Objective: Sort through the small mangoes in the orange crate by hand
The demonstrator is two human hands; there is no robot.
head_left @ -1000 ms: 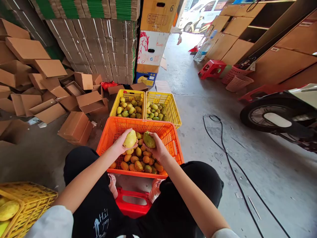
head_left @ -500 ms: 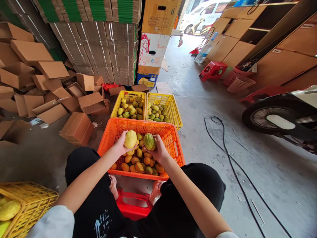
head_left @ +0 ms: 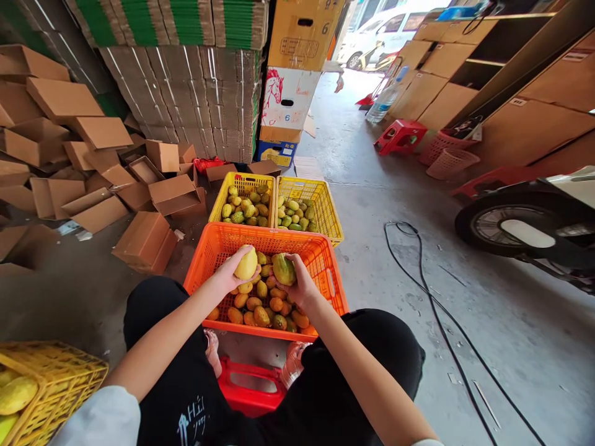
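Observation:
My left hand is closed around a pale yellow papaya, with the thumb over its top. A greener, yellow-streaked papaya sits in my right hand, gripped from its right side. Both hands are over an orange plastic crate, side by side with a small gap between the two fruits. Inside that crate lie several smaller orange-yellow fruits, partly hidden by my hands.
Behind the orange crate stand two yellow crates holding green-yellow fruit. Another yellow crate is at my left. Cardboard boxes litter the left floor. A black cable and a motorbike wheel are on the right. A red stool is below me.
Both papayas have been turned in my hands: the right one shows a more yellow side, and my left thumb now covers more of the pale one. Both stay over the orange crate.

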